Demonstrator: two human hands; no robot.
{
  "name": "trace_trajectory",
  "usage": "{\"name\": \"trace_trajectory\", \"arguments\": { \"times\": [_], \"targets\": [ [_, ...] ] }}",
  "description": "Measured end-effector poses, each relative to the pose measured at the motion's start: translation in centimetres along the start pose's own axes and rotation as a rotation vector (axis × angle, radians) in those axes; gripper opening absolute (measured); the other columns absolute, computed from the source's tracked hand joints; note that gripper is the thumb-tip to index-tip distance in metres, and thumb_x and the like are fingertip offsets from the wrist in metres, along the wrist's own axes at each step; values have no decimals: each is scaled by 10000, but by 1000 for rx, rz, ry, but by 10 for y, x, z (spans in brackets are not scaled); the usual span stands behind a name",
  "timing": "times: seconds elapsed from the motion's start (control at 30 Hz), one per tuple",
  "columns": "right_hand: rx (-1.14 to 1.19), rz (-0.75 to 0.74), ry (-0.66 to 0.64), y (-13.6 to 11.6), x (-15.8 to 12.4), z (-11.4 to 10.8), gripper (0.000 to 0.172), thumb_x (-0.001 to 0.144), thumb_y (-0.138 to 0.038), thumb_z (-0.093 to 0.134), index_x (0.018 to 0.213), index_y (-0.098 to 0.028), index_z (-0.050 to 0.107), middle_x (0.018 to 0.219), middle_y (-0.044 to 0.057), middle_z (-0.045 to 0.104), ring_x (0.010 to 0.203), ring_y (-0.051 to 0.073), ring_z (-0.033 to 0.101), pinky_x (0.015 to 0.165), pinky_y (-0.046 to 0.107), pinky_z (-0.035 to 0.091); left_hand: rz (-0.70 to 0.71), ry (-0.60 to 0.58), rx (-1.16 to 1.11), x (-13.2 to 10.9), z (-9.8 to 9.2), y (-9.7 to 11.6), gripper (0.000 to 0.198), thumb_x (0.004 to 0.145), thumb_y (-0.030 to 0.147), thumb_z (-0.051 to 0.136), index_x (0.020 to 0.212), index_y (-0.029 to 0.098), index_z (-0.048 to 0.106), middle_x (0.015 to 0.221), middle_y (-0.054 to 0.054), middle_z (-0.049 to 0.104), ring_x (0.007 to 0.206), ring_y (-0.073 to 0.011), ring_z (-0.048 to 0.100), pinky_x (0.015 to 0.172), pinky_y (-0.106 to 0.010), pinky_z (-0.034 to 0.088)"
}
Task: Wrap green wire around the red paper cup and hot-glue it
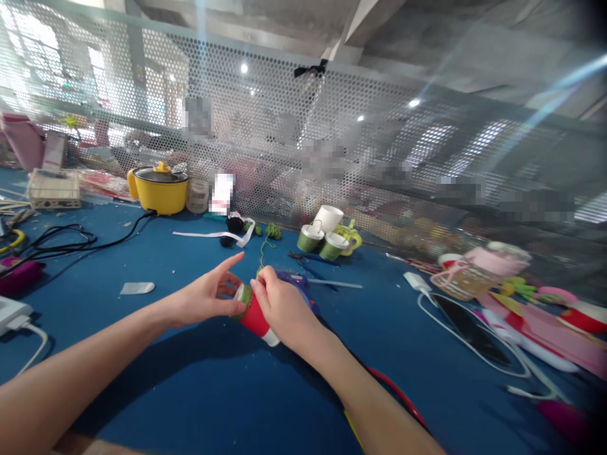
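A red-and-white cup-like piece (256,319) lies tilted between my hands, its upper left end wound with green yarn (245,296). My left hand (208,292) has its thumb against the wound end and its other fingers curled near the rim, the index finger stretched out. Over the right side of the cup, my right hand (284,306) is closed, thumb and index pressed together by the yarn; its other fingers are hidden. A strand runs from there up to a green yarn ball (274,232). Behind my right hand sits a partly hidden blue tool (296,279).
Green-wrapped cups (310,239) and a white cup (329,217) stand by the perforated screen (265,126). Scissors or pliers (303,258) lie in front. A yellow pot (161,189) stands left with a black cable. At right are a phone (469,328), white cables and a jar (478,272).
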State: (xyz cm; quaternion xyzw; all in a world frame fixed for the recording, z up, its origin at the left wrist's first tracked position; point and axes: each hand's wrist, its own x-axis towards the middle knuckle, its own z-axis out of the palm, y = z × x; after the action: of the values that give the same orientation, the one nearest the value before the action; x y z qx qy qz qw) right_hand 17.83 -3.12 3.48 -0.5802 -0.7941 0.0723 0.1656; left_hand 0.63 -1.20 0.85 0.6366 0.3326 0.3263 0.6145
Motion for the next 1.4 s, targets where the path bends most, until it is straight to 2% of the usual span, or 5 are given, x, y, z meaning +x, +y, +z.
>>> {"name": "trace_trajectory", "arguments": {
  "times": [0.2, 0.37, 0.7, 1.17, 1.4],
  "targets": [
    [175, -141, 168, 4, 3, 0, 191, 887, -223, 411, 703, -234, 361, 715, 16, 532, 649, 164, 502, 609, 281, 368, 36, -3, 17, 1, -1, -3, 924, 684, 228, 673, 1435, 239, 134, 1028, -58, 483, 887, -177, 505, 790, -381, 434],
    [217, -123, 124, 4, 5, 2, 195, 876, -212, 412, 701, -237, 332, 707, 3, 486, 656, 167, 477, 625, 291, 360, 79, -16, 16, 0, 0, -5, 902, 683, 220, 683, 1426, 270, 174, 1059, -60, 467, 914, -177, 490, 777, -363, 450],
    [162, -70, 56, 6, 3, 3, 128, 894, -212, 388, 769, -230, 373, 676, 1, 528, 623, 168, 513, 572, 274, 334, 91, -22, 4, 1, 2, -4, 893, 672, 200, 673, 1420, 248, 189, 1080, -65, 456, 891, -155, 494, 768, -339, 454],
    [5, -92, 84, -2, 0, 14, 100, 888, -176, 384, 808, -214, 429, 814, 63, 559, 720, 204, 567, 612, 287, 395, -2, 47, -41, 2, 7, -2, 861, 624, 136, 635, 1390, 197, 245, 848, 14, 497, 761, -128, 516, 685, -290, 423],
    [185, -110, 132, 0, -1, 11, 124, 881, -213, 410, 760, -219, 438, 759, 25, 554, 685, 170, 534, 638, 289, 399, 7, 39, -65, 1, 5, -2, 877, 610, 131, 651, 1384, 221, 247, 853, 6, 522, 757, -133, 522, 683, -297, 420]
  ]
}}
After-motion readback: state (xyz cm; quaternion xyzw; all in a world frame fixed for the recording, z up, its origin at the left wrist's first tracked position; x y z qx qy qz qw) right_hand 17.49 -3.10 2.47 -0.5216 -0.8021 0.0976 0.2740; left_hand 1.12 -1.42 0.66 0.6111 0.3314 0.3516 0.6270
